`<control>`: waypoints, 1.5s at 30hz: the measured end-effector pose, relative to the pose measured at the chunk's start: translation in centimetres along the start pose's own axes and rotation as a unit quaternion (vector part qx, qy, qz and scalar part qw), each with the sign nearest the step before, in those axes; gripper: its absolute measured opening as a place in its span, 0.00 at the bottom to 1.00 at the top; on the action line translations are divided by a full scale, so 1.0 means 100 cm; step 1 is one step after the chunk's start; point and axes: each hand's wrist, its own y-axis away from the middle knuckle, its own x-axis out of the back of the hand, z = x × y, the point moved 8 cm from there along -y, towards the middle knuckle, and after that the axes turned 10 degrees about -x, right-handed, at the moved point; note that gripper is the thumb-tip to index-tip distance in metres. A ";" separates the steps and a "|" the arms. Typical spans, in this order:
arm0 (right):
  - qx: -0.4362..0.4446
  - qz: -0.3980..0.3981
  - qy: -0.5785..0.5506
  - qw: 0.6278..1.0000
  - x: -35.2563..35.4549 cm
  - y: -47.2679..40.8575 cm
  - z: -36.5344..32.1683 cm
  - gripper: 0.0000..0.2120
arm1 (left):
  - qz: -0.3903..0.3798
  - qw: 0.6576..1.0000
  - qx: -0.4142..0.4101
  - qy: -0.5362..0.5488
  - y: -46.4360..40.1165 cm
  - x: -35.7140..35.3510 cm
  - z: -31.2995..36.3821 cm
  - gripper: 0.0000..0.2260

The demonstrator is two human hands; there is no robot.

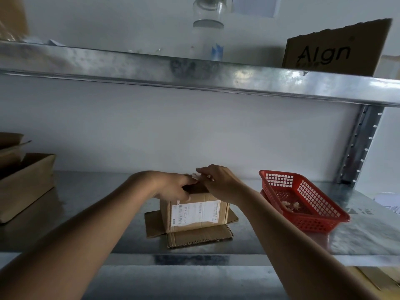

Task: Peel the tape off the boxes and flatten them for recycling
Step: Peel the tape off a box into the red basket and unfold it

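I see the small box [194, 211] standing on the metal shelf [86, 191], right in the middle and close in front of me. Its bottom flaps are spread flat on the shelf, and a white label faces me. My left hand [173, 187] is on the top left part of the box, with its fingers curled over the dark top edge to hold the box down. My right hand [218, 178] is on the top right part, and its fingers pinch a little clear bit of tape [198, 175] at the top of the box. The tape end sticks up just between my two hands, so both hands are near it, but the right hand is the one that has it. I think the tape runs along the top of the box, from left to right, though my hands hide most of it. So I think the pull should go up and toward the right, away from the left hand, while the left hand keeps the box from tipping. The red basket [303, 200] sits just to the right of the box, near my right arm. It looks like a spot for the peeled tape.
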 end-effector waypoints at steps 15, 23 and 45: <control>-0.143 0.149 -0.363 0.909 0.039 0.011 0.052 0.14 | 0.037 0.998 -0.027 -0.046 -0.004 0.002 -0.004 0.26; -0.174 0.119 -0.645 0.734 0.042 0.028 0.095 0.09 | -0.012 0.996 -0.025 -0.086 -0.014 0.006 0.015 0.28; -0.175 0.088 -0.570 0.798 0.024 0.023 0.088 0.12 | 0.114 0.977 -0.052 -0.171 -0.029 -0.005 0.016 0.21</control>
